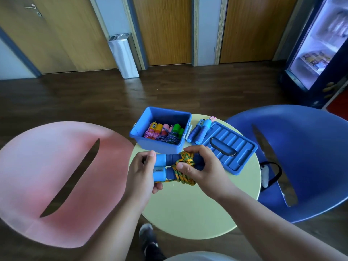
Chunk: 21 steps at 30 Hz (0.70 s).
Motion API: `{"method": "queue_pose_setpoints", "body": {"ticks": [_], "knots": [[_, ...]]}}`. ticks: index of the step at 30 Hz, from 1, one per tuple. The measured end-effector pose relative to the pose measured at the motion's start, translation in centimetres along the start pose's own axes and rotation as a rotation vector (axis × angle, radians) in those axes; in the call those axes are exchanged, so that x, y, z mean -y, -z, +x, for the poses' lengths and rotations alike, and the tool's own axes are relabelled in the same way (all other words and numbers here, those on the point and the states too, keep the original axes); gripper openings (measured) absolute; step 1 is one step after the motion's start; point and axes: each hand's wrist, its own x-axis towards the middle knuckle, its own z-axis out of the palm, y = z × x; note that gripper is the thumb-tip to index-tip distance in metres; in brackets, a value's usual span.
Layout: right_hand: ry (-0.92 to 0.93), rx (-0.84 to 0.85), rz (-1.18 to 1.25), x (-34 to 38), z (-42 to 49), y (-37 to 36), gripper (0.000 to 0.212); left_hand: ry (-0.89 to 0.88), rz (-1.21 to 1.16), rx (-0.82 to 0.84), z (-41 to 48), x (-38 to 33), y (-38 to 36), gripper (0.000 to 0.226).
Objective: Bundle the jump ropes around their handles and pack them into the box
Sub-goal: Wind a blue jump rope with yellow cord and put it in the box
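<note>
1 wound jump rope (pixel 181 165) gripped by left hand (pixel 140 175), right hand (pixel 204 171). 1 box (pixel 156 146), worktop (pixel 188 213) far edge, held 3 bundles (pixel 163 132). 1 lid (pixel 230 147).

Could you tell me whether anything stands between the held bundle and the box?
Nothing visible does: the box sits open just beyond the bundle, its lid off to the right.

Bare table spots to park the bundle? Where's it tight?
Biggest free patch: table near half, from the left hand and right hand holding the bundle down to the near rim. Smaller strip between lid and right rim. Far half crowded: box, blue-handled rope and lid side by side.
</note>
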Motion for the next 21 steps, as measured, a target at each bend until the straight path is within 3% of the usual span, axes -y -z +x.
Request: {"method": "queue_pose_setpoints", "body": {"ticks": [3,7,11,16,21], "knots": [[0.162,0.043,-0.603,-0.1,2.1,-0.3,0.049,-0.012,0.157,0.098,3.2,0.2,1.0,0.020],[0.229,0.272,-0.719,1.7,5.0,-1.5,0.078,0.021,0.192,0.224,8.6,-1.0,1.8,0.022],[0.231,0.209,-0.967,2.9,9.0,-4.1,0.078,0.053,0.235,0.351,13.9,-2.7,2.5,0.019],[0.050,0.081,-0.909,3.2,13.6,-7.8,0.068,0.037,0.259,0.448,19.8,-4.3,4.0,0.036],[-0.292,-0.093,-0.712,3.6,19.2,-10.4,0.056,-0.053,0.406,0.300,28.1,-2.2,5.9,0.027]]}}
